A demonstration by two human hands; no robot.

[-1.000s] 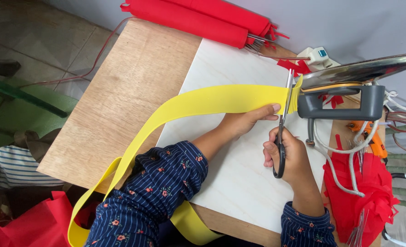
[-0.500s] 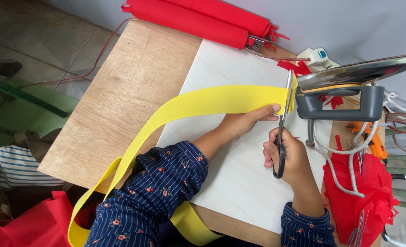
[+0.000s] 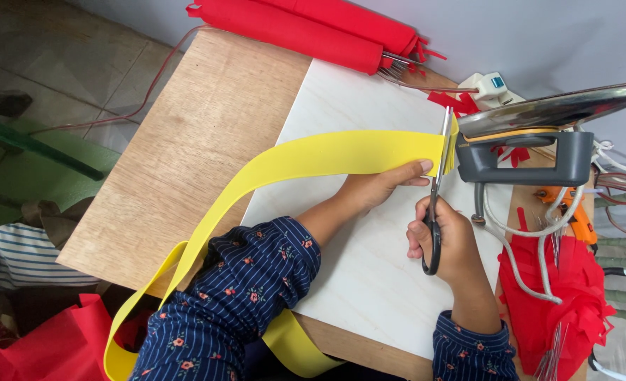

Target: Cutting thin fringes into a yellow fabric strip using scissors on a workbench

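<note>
What we cannot see

Our left hand (image 3: 376, 189) lies half under the yellow strip (image 3: 313, 159), its fingers mostly covered; the strip's lower loop runs off the bottom edge; the scissors (image 3: 436, 190) handle sits buried in our right hand (image 3: 447, 240); the iron (image 3: 538, 134) hides the bench (image 3: 186, 155) behind it

The left hand (image 3: 380, 187) presses a long yellow strip (image 3: 313, 159) against the white board (image 3: 369, 275) on the desk (image 3: 186, 162). Just beside it, the right hand (image 3: 447, 236) grips black-handled scissors (image 3: 436, 190), whose blades meet the strip's end. Red rolls (image 3: 306, 28) lie beyond both hands.
</note>
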